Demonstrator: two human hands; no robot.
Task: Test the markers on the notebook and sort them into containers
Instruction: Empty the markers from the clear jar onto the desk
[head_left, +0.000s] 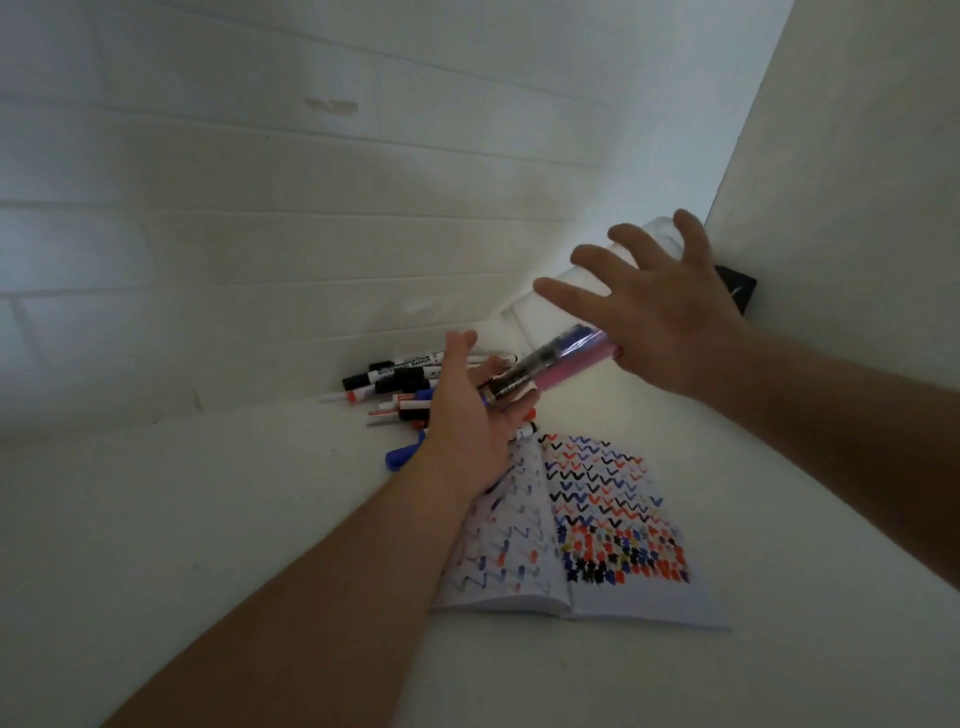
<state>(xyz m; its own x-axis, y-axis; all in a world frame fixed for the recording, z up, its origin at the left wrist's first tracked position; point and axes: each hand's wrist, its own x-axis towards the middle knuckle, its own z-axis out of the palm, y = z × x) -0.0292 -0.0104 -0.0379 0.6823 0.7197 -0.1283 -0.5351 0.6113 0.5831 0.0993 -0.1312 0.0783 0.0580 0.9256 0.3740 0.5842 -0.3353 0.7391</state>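
My left hand (467, 410) is palm up over the marker pile and holds a bundle of markers (545, 371), purple, pink and black, across its fingers. The bundle slants up to the right, and its far end is hidden under my right hand (660, 317). That hand hovers blurred above it with fingers spread and straight, and its thumb is hidden. A clear container (658, 235) shows between its fingers. The open notebook (602, 525), covered in coloured test strokes, lies on the white table below my hands.
Several loose whiteboard markers (400, 382) lie piled against the tiled wall, left of my left hand, with a blue one (402, 454) nearer. A white container (519, 317) stands in the back corner. A black object (737, 286) sits at the right wall.
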